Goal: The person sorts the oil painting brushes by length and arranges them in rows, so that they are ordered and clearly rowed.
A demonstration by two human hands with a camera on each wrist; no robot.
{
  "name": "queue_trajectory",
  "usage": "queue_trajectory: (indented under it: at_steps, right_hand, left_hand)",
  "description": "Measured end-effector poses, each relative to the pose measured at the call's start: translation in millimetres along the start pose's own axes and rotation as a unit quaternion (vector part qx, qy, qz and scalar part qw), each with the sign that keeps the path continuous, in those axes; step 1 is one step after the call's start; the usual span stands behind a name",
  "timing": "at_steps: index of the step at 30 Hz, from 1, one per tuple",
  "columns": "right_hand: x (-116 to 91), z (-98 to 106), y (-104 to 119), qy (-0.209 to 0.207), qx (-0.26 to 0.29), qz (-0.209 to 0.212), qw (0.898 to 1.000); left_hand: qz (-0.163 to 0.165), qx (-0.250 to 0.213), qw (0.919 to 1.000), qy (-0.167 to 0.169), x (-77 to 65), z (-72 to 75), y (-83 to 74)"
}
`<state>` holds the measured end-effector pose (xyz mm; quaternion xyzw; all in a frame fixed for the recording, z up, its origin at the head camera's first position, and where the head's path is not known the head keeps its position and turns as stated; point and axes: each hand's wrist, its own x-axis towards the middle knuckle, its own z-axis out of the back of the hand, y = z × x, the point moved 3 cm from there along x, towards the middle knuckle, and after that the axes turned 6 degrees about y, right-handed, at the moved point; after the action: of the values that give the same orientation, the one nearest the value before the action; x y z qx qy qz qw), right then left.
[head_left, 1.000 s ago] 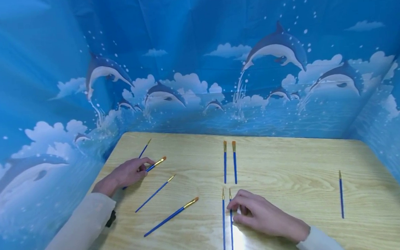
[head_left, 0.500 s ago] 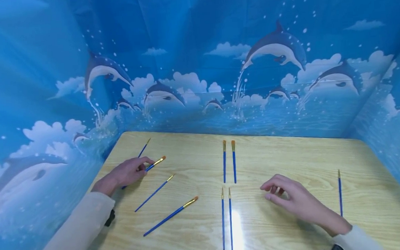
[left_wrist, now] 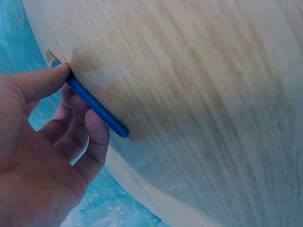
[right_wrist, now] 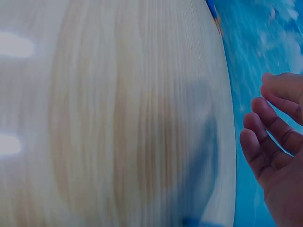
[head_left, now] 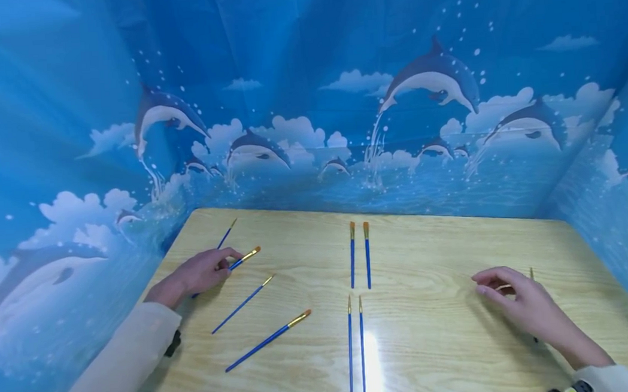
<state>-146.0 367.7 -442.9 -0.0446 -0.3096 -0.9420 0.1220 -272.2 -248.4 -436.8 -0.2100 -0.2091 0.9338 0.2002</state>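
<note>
At the left of the head view, my left hand [head_left: 201, 271] pinches a blue-handled paintbrush [head_left: 250, 254], its gold ferrule and orange bristles pointing right. Thumb and fingers grip the blue handle [left_wrist: 97, 105] in the left wrist view. My right hand [head_left: 526, 306] hovers at the right side with loosely bent fingers and nothing in them. Beneath it lies a thin paintbrush [head_left: 532, 274], mostly covered by the hand. The right wrist view shows this hand [right_wrist: 279, 151] with thumb and fingertips apart.
On the wooden table [head_left: 431, 255], two flat brushes [head_left: 368, 258] lie side by side, with two thin brushes [head_left: 350, 349] nearer. Around the left hand are a far brush [head_left: 226, 234], a thin brush [head_left: 243, 303] and a larger brush [head_left: 269, 339]. A dolphin-print curtain [head_left: 296, 89] surrounds the table.
My right hand has left the near thin brush of the middle pair and moved right, over the brush at the far right. The left hand stays in place with its paintbrush.
</note>
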Motion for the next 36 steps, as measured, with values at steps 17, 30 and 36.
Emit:
queue_trajectory:
  at_steps: [17,30,36]
  right_hand:
    - [-32,42,-76,-0.009,-0.060,-0.142,0.988]
    - [-37,44,-88,-0.004,-0.107,-0.189,0.976]
    - [-33,41,-87,0.039,-0.102,-0.212,0.971]
  left_hand:
    - [0.005,0.008,1.0000,-0.001,3.2,-1.0,3.2]
    - [0.004,0.011,0.9999,-0.001,0.7,-0.7,1.1]
    - [-0.004,0.015,0.9999,-0.002,0.7,-1.0,0.9]
